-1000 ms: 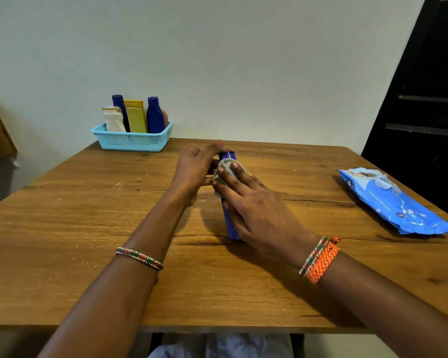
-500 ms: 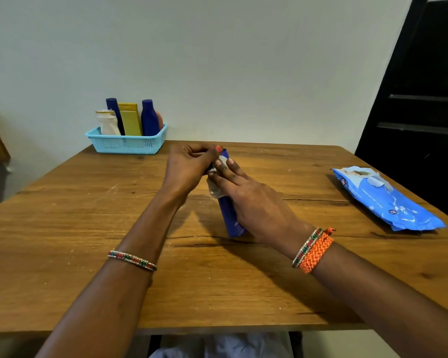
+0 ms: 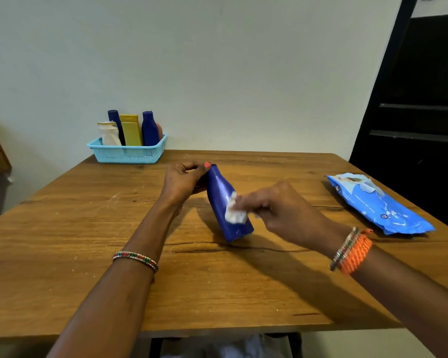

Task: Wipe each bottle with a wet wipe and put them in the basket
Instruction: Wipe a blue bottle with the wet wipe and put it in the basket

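Bottle (image 3: pixel 226 206) in blue leans tilted at frame centre, its top gripped by the left hand (image 3: pixel 183 183), while the right hand (image 3: pixel 282 211) pinches a wet wipe (image 3: pixel 234 211) against its side.

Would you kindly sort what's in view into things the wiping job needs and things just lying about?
Needed:
dark blue plastic bottle
white wet wipe
light blue plastic basket
blue wipes packet
left hand
right hand

Lying about:
nothing on the wooden table; dark door behind.
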